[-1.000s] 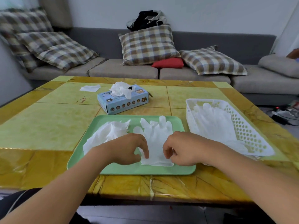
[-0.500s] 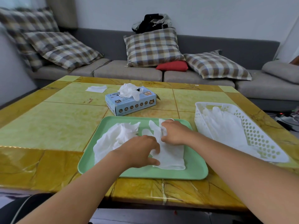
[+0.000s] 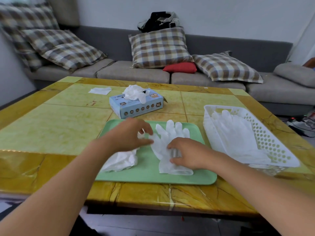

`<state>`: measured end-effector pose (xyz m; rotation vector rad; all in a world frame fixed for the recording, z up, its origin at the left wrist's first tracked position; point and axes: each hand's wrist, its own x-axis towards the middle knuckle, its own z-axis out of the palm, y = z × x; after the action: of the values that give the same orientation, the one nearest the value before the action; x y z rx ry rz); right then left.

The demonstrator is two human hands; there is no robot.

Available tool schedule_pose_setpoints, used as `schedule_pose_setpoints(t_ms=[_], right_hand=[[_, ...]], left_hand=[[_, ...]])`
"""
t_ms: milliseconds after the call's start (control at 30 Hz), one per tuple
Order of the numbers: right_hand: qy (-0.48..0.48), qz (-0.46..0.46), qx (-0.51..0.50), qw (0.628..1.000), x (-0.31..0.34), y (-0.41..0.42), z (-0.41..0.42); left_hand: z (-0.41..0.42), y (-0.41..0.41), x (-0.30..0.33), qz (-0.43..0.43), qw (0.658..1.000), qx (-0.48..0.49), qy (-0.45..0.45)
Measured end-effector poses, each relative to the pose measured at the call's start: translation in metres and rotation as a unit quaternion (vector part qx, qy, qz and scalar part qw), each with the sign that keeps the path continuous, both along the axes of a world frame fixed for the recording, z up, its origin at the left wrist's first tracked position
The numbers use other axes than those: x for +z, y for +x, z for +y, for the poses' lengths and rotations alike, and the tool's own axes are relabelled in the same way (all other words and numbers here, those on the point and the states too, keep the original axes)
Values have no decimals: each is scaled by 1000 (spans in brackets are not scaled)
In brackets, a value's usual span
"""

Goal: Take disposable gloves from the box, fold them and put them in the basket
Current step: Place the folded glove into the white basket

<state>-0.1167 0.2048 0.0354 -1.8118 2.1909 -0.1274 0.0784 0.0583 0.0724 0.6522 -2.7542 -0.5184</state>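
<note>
**Glove laid flat on the tray, both hands on it**

Head view. Your left hand [image 3: 131, 135] reaches over the green tray [image 3: 148, 176]; thumb and forefinger pinch the thumb side of the flat glove [image 3: 167, 142]. Your right hand [image 3: 187, 155] lies on the glove's palm and cuff, fingers loosely bent and pressing down; whether they grasp the film cannot be told. The glove lies spread out, fingers pointing away from you, cuff toward the tray's near edge. Left of it on the tray, partly under your left forearm, sits a crumpled heap [image 3: 122, 160] of more gloves.

Surface: the tray rests near the front edge of a table [image 3: 51, 126] with yellow-green panels and a veined amber border. Beyond the tray stands the blue box [image 3: 136, 107], a tuft of gloves bunched at its top opening. A white scrap [image 3: 100, 90] lies farther back, to the left. Right of the tray, just beside it, is the white perforated basket [image 3: 265, 138], with pale gloves lying inside.

Room: a grey sofa [image 3: 221, 79] runs behind the table, carrying checked cushions [image 3: 160, 48], a small red cushion [image 3: 180, 67] and a dark bundle [image 3: 158, 21] on its back. The wall is plain white.
</note>
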Motion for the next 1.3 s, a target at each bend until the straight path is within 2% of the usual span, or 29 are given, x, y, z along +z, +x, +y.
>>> schedule_pose_setpoints(t_ms=[67,100,167,267,367,467,533,633,700,800,900,967,1067,1167,1233,1300], right_hand=[[-18,9,2,1000,-2,3,4],[-39,16,8,999,-1,10,2],[-113,17,30,993,9,29,-4],[-175,-39,116,977,30,79,-27],[-126,-32,131,983,31,114,-59],[-46,-11,111,993,17,121,-79],[-58,-73,92,991,12,115,-84],[-109,-220,39,969,21,99,-85],[-129,-316,5,940,31,91,-84],[-149,-412,-45,898,44,85,-84],[-170,-506,-72,843,65,79,-84],[-206,-544,-84,809,86,70,-80],[-233,-581,-74,776,118,52,-71],[-208,-614,-56,760,144,32,-53],[-171,-635,-53,752,152,19,-40],[-135,-660,-66,737,151,6,-27]], left_hand=[[-17,22,9,42,995,86,13],[-27,37,8,35,990,134,23],[-44,55,5,-33,980,192,32],[-54,65,-3,-115,970,203,61],[-53,67,-8,-133,970,190,71],[-52,74,-12,-112,975,172,86],[-51,81,-12,-106,977,159,92],[-47,86,-8,-76,983,139,91],[-40,87,-2,-17,984,135,118],[-29,87,7,95,963,117,223],[-30,82,5,131,958,107,231],[-30,77,0,87,973,123,173],[-26,62,-15,-3,993,92,76],[-27,44,-32,-93,991,69,64],[-32,37,-40,-159,985,65,28],[-38,31,-41,-183,980,79,-22]])
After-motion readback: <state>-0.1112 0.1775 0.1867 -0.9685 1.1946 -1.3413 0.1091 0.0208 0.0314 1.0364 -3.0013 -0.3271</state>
